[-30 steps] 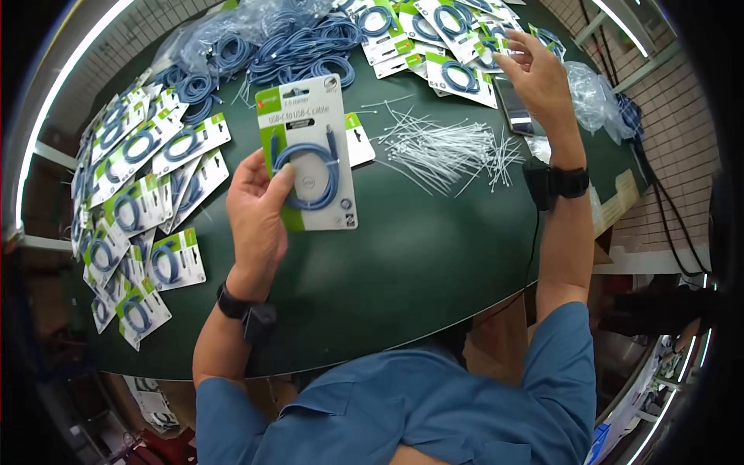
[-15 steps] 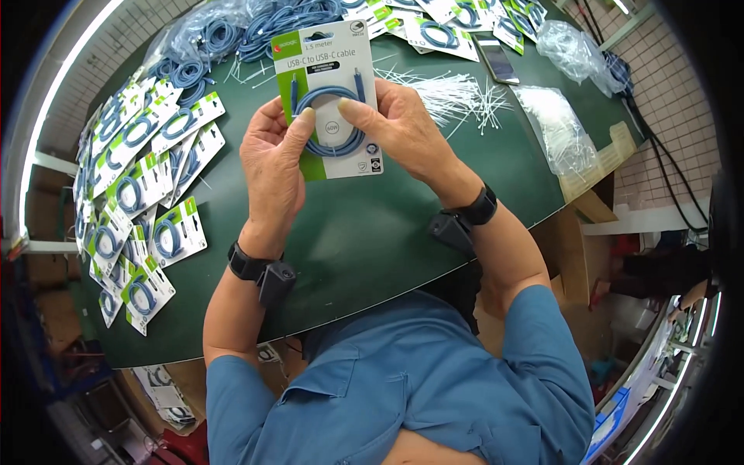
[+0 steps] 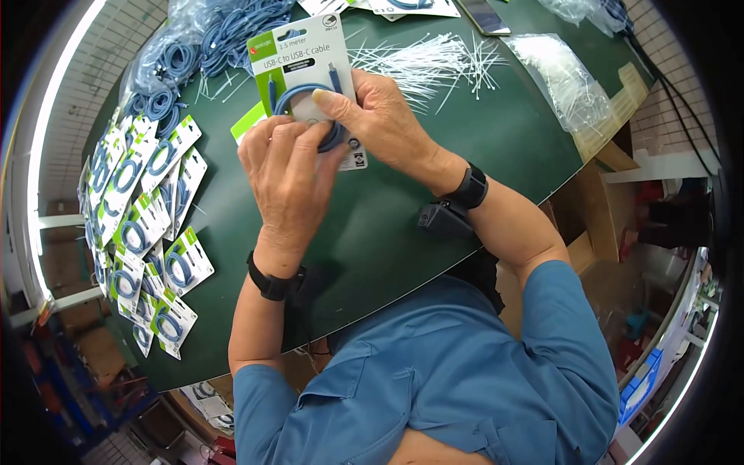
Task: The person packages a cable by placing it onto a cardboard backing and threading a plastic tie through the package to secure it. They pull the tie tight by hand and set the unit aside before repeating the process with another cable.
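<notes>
A white-and-green cardboard cable card (image 3: 314,46) is held up over the table, tilted slightly. A coiled blue USB cable (image 3: 298,91) lies against its front, with its two plug ends pointing up. My right hand (image 3: 391,124) grips the card's right edge, its thumb on top of the coil. Across the coil's lower part my left hand (image 3: 287,167) has its fingers bent and closed; it hides the card's lower left, and its fingertips are partly hidden. A green-and-white piece of card (image 3: 249,122) shows behind the left fingers; I cannot tell whether it is separate.
Carded cables (image 3: 136,198) overlap in a pile on the left. Loose blue cable coils (image 3: 240,35) lie at the back left. White cable ties (image 3: 411,66) are spread beyond my right hand, near a phone (image 3: 484,14) and a clear bag of ties (image 3: 554,77). The green table (image 3: 372,232) has a curved-looking front edge.
My left hand has shifted from the card's left edge onto the coil's lower part, back of the hand now up. The right hand keeps its grip. The whole view has shifted a little.
</notes>
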`<state>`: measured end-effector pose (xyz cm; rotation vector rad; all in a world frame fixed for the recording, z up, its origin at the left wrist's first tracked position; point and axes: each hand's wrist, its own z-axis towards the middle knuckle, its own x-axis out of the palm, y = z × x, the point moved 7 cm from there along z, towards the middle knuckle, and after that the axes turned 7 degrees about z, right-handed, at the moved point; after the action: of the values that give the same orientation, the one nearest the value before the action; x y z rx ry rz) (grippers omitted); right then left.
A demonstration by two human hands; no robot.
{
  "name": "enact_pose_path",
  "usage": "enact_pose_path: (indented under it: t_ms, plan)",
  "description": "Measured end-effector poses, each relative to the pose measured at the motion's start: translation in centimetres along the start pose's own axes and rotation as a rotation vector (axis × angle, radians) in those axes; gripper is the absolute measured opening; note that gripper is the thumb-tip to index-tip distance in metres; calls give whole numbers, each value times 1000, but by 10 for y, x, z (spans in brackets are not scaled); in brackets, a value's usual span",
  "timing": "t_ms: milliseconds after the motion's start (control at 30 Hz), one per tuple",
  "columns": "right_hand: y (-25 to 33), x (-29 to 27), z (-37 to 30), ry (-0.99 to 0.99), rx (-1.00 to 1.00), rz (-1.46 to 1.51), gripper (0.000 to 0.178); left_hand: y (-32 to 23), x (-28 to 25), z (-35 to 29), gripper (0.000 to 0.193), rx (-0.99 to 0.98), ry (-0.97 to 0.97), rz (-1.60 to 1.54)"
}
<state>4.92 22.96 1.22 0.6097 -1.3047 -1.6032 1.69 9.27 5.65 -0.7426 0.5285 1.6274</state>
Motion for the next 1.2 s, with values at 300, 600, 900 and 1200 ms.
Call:
enact_pose_path:
  t_ms: [300, 600, 900, 1200]
  plan:
    - [-6, 4, -11, -34, 6, -70, 26, 35, 8, -5, 30, -42, 81, -413]
    - [-8, 20, -15, 52, -3, -84, 28, 37, -5, -28, 36, 60, 119, -464]
    - [-13, 28, -20, 88, 25, -2, 28, 34, -18, -39, 48, 63, 57, -447]
    - [-19, 25, -17, 129, 94, 9, 34, 38, -11, -46, 51, 78, 73, -496]
